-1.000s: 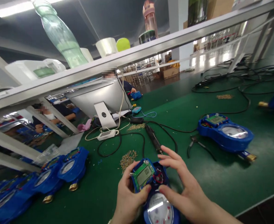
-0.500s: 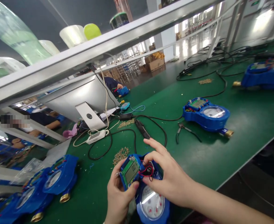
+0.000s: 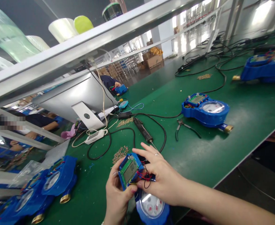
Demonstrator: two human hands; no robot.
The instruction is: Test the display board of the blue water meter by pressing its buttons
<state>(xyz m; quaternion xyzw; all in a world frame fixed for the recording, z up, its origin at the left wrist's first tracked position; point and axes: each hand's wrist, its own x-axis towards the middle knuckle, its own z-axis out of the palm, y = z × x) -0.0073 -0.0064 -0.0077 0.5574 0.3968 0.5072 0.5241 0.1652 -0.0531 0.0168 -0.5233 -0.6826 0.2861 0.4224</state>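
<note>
A blue water meter (image 3: 152,207) with a round clear dial is in front of me at the bottom centre. My left hand (image 3: 116,190) is closed around the side of its display unit (image 3: 130,172), thumb on the lower edge. The display's green board and grey screen face up. My right hand (image 3: 167,179) has thumb and index finger bent together at the red and black wires (image 3: 147,175) beside the display, while its other fingers stretch out. The fingertips partly hide where the wires enter the housing. Small brass-coloured screws (image 3: 120,153) lie loose just beyond my left hand.
Beyond my hands lie an electric screwdriver (image 3: 142,129) with a looping cable and pliers (image 3: 181,123). Another meter (image 3: 204,111) rests at right; several more (image 3: 60,176) line the left. A monitor (image 3: 81,93) stands under the metal shelf (image 3: 86,40). Other people sit across the bench.
My right hand has moved slightly left and down, and the wires now loop further out beside the display. The display unit is tilted a little more. The whole view has shifted slightly.
</note>
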